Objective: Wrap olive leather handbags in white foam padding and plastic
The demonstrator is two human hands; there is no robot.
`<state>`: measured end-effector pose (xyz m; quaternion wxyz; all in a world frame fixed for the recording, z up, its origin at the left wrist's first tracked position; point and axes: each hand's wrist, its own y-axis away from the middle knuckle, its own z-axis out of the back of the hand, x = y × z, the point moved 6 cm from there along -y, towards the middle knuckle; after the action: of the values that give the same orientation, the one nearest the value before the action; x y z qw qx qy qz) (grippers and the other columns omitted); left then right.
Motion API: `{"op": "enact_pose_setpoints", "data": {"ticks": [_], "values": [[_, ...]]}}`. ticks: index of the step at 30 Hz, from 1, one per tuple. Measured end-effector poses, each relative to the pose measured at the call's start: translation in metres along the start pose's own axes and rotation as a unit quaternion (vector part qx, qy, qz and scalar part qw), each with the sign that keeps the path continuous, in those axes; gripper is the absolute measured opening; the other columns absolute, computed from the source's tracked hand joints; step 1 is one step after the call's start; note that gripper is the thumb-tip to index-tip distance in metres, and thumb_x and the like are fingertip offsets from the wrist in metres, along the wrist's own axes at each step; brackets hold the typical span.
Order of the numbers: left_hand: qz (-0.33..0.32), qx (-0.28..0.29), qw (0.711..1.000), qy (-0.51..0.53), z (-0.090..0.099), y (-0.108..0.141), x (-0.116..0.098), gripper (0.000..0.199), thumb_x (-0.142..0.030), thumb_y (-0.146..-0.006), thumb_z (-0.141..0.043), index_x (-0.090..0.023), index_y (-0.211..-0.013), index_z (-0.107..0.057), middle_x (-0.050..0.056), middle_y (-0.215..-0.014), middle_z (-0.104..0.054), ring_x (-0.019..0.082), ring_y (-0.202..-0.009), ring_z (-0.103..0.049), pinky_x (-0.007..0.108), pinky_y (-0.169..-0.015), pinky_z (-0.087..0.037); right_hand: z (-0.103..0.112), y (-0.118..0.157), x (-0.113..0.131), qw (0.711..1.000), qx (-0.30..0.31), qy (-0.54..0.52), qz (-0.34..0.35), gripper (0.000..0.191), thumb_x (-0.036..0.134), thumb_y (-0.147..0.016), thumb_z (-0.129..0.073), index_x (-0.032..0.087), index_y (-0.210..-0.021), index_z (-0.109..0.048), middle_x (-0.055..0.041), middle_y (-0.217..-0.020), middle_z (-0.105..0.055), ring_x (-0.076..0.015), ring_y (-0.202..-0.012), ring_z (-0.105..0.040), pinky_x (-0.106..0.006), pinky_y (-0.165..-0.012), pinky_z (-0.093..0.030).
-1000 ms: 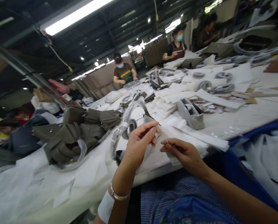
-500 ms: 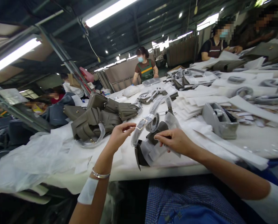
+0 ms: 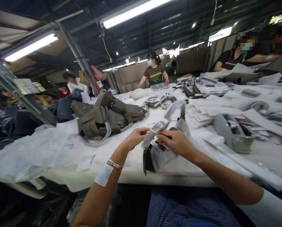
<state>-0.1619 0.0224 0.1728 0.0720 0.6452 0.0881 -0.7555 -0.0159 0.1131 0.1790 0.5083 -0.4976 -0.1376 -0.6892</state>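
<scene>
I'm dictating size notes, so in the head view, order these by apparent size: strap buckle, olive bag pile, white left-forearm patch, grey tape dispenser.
1. Olive bag pile
2. Grey tape dispenser
3. White left-forearm patch
4. Strap buckle

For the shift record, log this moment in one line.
left hand: at plastic-wrapped buckled strap | right hand: at strap's other side | nearby: olive handbags

Dim roof (image 3: 178, 22); ceiling tubes (image 3: 136, 13) glaring; deep shadow under table (image 3: 129, 162); outer edges stretched, soft.
</scene>
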Motion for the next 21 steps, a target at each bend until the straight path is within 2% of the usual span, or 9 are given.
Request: {"op": "enact_pose_setpoints", "data": {"ticks": [1,3,6,8,13,15,18,21], "values": [[0.0,-0.025,1.0,0.018,0.004,0.005,0.002,0.047,-0.044,-0.075,-0.08,-0.015,-0.112,-0.074,0.009,-0.096,-0.074,0.016,-0.08,-0.064,0.023,-0.07,-0.047,0.0,0.005,-0.001,1.0,0.012,-0.013,-0.003,0.034,0.043,-0.089,-0.06,0.019,-0.107,-0.075,-0.0016,-0.076,-0.075,-0.0136,-0.048,-0.062,-0.027,-0.055,-0.052],[0.007,-0.077,0.994,0.073,0.011,0.016,0.009,0.047,-0.045,-0.077,-0.079,-0.016,-0.114,-0.073,0.009,-0.1,-0.073,0.014,-0.079,-0.063,0.022,-0.07,-0.047,-0.003,0.015,-0.002,0.999,0.043,-0.033,-0.002,0.048,0.037,-0.084,-0.068,0.02,-0.128,-0.065,-0.001,-0.084,-0.076,-0.0149,-0.059,-0.067,-0.028,-0.064,-0.055],[0.02,-0.145,0.973,0.179,0.017,0.031,0.022,0.051,-0.042,-0.072,-0.084,-0.012,-0.112,-0.072,0.008,-0.092,-0.072,0.012,-0.072,-0.062,0.021,-0.064,-0.047,-0.008,0.031,-0.005,0.998,0.061,-0.019,0.011,0.062,0.031,-0.081,-0.071,0.024,-0.14,-0.053,-0.0011,-0.095,-0.075,-0.0162,-0.071,-0.068,-0.03,-0.071,-0.055],[0.016,-0.189,0.955,0.226,0.018,0.037,0.031,0.054,-0.042,-0.071,-0.085,-0.011,-0.112,-0.071,0.005,-0.083,-0.07,0.01,-0.066,-0.06,0.02,-0.06,-0.047,-0.008,0.04,-0.009,0.999,0.038,0.008,0.014,0.056,0.03,-0.083,-0.07,0.024,-0.136,-0.054,-0.0013,-0.094,-0.074,-0.0176,-0.075,-0.068,-0.032,-0.073,-0.055],[-0.029,-0.279,0.918,0.281,0.017,0.044,0.041,0.055,-0.042,-0.072,-0.085,-0.015,-0.116,-0.066,-0.002,-0.078,-0.065,0.006,-0.066,-0.059,0.016,-0.061,-0.048,0.001,0.057,-0.017,0.997,-0.061,0.038,0.006,0.026,0.035,-0.085,-0.07,0.022,-0.107,-0.068,-0.0048,-0.097,-0.074,-0.0226,-0.086,-0.069,-0.036,-0.081,-0.055],[-0.053,-0.308,0.894,0.321,0.016,0.048,0.041,0.053,-0.04,-0.071,-0.086,-0.016,-0.114,-0.065,-0.003,-0.078,-0.064,0.006,-0.067,-0.06,0.016,-0.063,-0.05,0.004,0.06,-0.016,0.996,-0.085,0.005,0.001,0.022,0.039,-0.085,-0.07,0.022,-0.099,-0.071,-0.0057,-0.096,-0.075,-0.0231,-0.086,-0.07,-0.036,-0.081,-0.056],[-0.093,-0.325,0.856,0.391,0.011,0.057,0.036,0.046,-0.035,-0.073,-0.085,-0.017,-0.111,-0.066,-0.004,-0.076,-0.062,0.007,-0.071,-0.062,0.019,-0.074,-0.054,0.002,0.054,-0.008,0.991,-0.083,-0.101,0.023,0.02,0.041,-0.085,-0.07,0.022,-0.093,-0.07,-0.0062,-0.099,-0.075,-0.0227,-0.094,-0.07,-0.036,-0.088,-0.056],[-0.134,-0.314,0.848,0.404,0.006,0.067,0.028,0.039,-0.029,-0.077,-0.082,-0.018,-0.111,-0.068,-0.004,-0.082,-0.064,0.006,-0.074,-0.063,0.022,-0.086,-0.054,-0.007,0.04,0.004,0.982,-0.061,-0.17,0.048,0.018,0.04,-0.089,-0.066,0.022,-0.09,-0.063,-0.0076,-0.111,-0.073,-0.0223,-0.103,-0.068,-0.036,-0.092,-0.055]]}}
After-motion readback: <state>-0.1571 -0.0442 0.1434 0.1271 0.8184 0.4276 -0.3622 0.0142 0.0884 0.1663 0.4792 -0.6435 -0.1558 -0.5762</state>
